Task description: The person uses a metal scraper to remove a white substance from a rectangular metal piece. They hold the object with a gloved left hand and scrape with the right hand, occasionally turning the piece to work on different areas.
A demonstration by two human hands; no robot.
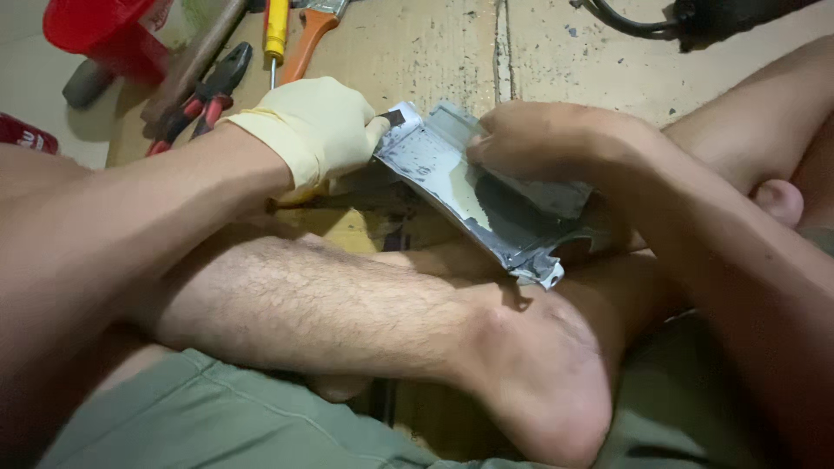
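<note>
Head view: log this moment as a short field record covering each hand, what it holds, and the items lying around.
left hand: wears a pale yellow glove, pinches the upper corner of the grey metal plate
right hand: bare, fingers pressed on the plate's top face
plate: scuffed, bent at its lower corner, held tilted above the crossed legs
posture: seated on the floor, foot in front
tools on floor: red-handled pliers, yellow-handled screwdriver, orange-handled tool, wooden handle
other: red container top left, black cable top right
</note>
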